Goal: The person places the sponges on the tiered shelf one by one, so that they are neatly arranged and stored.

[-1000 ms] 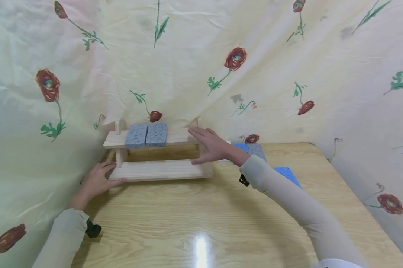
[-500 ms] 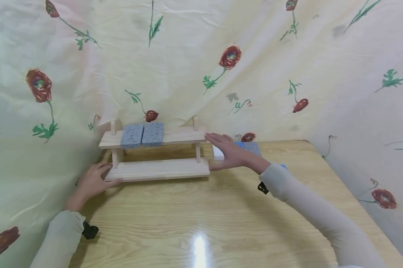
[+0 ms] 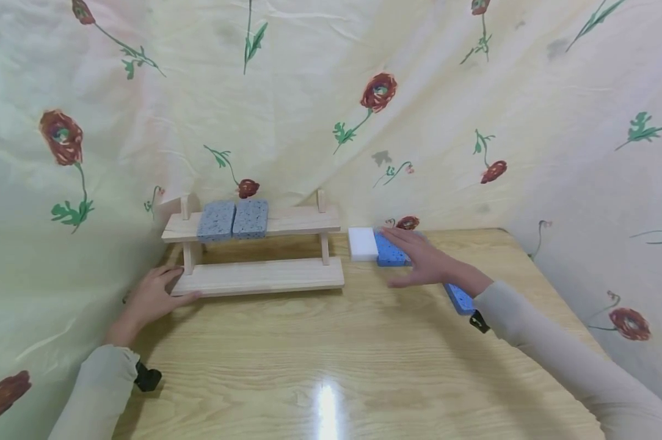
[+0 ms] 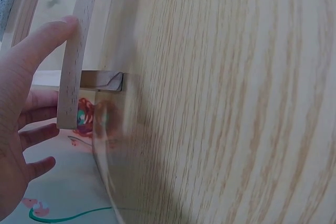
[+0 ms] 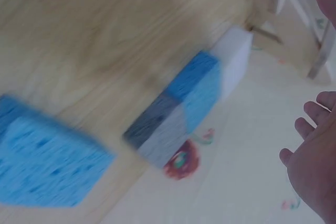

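A two-tier wooden shelf (image 3: 259,276) stands at the back left of the table. My left hand (image 3: 151,297) holds the left end of its lower board, thumb along the front edge and fingers past the end, as the left wrist view shows. Two grey speckled sponges (image 3: 234,220) lie side by side on the upper board. Over the row right of the shelf hovers my right hand (image 3: 427,261), fingers extended and nothing in it. That row has a white sponge (image 3: 362,244), a blue sponge (image 3: 388,252) and a grey sponge (image 5: 160,129), mostly hidden by the hand in the head view.
Another blue sponge (image 3: 458,299) lies nearer on the table (image 3: 287,354), partly under the right forearm. Flowered cloth (image 3: 309,110) hangs behind the table and along both sides.
My right hand has moved right, from the shelf's right end to over the blue sponge, uncovering the white sponge. The left hand has stayed at the shelf's left end.
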`<state>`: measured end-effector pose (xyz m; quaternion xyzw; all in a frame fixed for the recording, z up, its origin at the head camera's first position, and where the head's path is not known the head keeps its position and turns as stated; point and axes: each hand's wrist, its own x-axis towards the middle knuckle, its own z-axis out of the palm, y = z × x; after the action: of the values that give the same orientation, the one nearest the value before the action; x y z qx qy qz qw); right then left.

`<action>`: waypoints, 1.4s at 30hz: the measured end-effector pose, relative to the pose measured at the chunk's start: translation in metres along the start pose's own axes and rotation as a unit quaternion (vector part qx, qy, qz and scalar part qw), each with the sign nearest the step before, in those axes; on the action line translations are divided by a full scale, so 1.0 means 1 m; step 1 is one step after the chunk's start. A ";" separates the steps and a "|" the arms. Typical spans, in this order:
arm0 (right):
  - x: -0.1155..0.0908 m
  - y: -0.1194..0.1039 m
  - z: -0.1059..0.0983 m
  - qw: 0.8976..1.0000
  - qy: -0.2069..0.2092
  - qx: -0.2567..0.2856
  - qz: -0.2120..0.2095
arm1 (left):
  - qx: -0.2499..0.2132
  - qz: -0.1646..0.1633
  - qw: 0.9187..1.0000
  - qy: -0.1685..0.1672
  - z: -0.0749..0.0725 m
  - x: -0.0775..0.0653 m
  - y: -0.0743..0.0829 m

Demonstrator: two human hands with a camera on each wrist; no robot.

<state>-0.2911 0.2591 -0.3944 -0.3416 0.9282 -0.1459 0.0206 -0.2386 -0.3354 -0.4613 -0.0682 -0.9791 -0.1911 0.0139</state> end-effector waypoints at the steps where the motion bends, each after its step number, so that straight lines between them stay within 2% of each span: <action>1: -0.005 0.005 -0.001 1.000 0.001 -0.002 0.001 | 0.001 0.001 1.000 0.001 0.000 0.000 0.000; 5: -0.024 0.022 -0.002 1.000 0.009 -0.011 0.000 | 0.006 0.004 1.000 0.003 0.000 0.000 0.000; 16: -0.068 0.056 -0.009 0.999 0.004 -0.027 0.038 | 0.009 -0.002 1.000 -0.006 -0.004 0.000 0.000; 23: -0.085 0.069 -0.011 0.999 0.003 -0.029 0.041 | 0.010 -0.008 1.000 -0.015 -0.008 0.000 -0.001; 33: -0.106 0.091 -0.001 0.995 -0.030 -0.028 0.087 | 0.023 -0.003 1.000 -0.018 -0.006 0.000 0.000; 38: -0.114 0.096 0.001 0.992 -0.048 -0.025 0.117 | 0.021 0.000 1.000 -0.015 -0.004 0.000 0.002; 42: -0.119 0.099 0.003 0.991 -0.053 -0.016 0.124 | 0.018 -0.001 1.000 -0.011 -0.003 0.000 0.004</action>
<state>-0.2613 0.4064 -0.4327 -0.2318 0.9631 -0.1091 0.0825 -0.2379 -0.3332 -0.4568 -0.0693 -0.9824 -0.1731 0.0042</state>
